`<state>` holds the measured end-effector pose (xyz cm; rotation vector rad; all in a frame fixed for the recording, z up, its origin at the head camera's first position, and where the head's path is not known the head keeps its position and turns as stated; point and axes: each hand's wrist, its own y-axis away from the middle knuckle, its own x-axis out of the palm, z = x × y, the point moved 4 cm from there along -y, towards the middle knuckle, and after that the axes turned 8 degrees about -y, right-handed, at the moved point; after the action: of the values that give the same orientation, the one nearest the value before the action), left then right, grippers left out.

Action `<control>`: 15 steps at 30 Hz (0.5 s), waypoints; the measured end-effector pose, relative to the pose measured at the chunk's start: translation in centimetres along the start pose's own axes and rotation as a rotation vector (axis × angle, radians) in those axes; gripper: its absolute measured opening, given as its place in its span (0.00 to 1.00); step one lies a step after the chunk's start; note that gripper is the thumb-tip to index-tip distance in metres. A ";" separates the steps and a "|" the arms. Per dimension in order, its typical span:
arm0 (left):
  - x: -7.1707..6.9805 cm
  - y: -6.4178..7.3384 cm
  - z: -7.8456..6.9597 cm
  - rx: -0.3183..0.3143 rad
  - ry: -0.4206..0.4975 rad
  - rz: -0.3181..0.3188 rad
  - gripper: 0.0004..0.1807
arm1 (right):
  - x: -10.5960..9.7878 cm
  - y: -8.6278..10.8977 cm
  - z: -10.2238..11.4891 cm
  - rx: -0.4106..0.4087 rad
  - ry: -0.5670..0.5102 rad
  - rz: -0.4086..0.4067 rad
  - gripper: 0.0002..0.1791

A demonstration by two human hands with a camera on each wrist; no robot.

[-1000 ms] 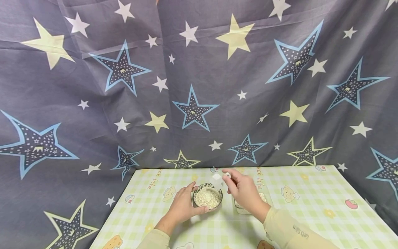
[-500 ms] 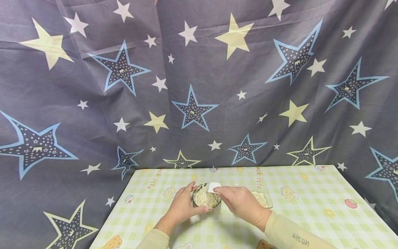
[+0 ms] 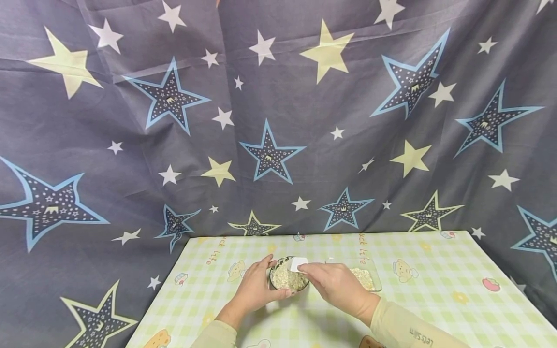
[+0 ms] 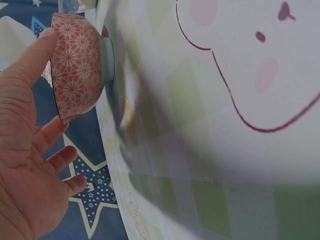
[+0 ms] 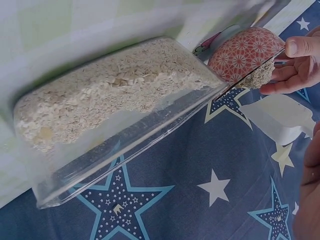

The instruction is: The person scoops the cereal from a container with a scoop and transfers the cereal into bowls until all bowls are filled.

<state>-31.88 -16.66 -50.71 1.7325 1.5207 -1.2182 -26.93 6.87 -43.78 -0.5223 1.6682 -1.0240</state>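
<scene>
A round bowl with a red flower pattern outside (image 4: 77, 62) stands on the table, heaped with oat flakes (image 3: 285, 278). My left hand (image 3: 256, 286) holds it at the rim, thumb on the near side and fingers on the far left. In my right hand (image 3: 341, 286) is the handle of a white scoop (image 5: 280, 117), pinched between thumb and fingers. The scoop is over the right part of the bowl, tilted, its inside hidden from the head view. Beneath the right hand sits a clear rectangular container (image 5: 130, 150) with more oats (image 5: 115, 90).
A green checked cloth with cartoon prints covers the table (image 3: 435, 299). Behind the far table edge hangs a dark curtain with stars (image 3: 278, 96). The container is just right of the bowl, partly covered by the right hand and forearm.
My right hand has brought the scoop down and left from behind the bowl's right rim to over the oats, tipping it. In the last half second it barely shifted. The left hand stays on the bowl.
</scene>
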 end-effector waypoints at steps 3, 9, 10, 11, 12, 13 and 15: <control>0.0 0.0 0.0 0.001 0.001 -0.003 0.66 | 0.1 0.1 -0.1 0.004 0.007 0.003 0.17; 0.0 0.0 0.0 0.001 -0.001 -0.004 0.66 | 0.0 0.0 0.0 -0.014 0.012 -0.013 0.17; 0.0 0.0 0.0 0.002 -0.001 -0.005 0.66 | 0.0 0.0 0.0 -0.014 0.011 -0.014 0.17; 0.0 0.0 -0.1 0.004 -0.001 -0.005 0.66 | 0.0 0.0 0.0 -0.018 0.009 -0.018 0.17; 0.0 0.0 -0.1 0.006 0.000 -0.006 0.66 | 0.0 -0.1 0.0 -0.018 0.007 -0.020 0.17; 0.0 0.0 -0.1 0.007 0.002 -0.007 0.66 | -0.1 -0.1 0.0 -0.017 0.006 -0.022 0.17; 0.0 0.0 -0.1 0.009 0.005 -0.009 0.66 | -0.1 -0.1 0.0 -0.013 0.004 -0.024 0.16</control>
<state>-31.81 -16.58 -50.63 1.7377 1.5296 -1.2272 -26.87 6.87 -43.60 -0.5509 1.6768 -1.0328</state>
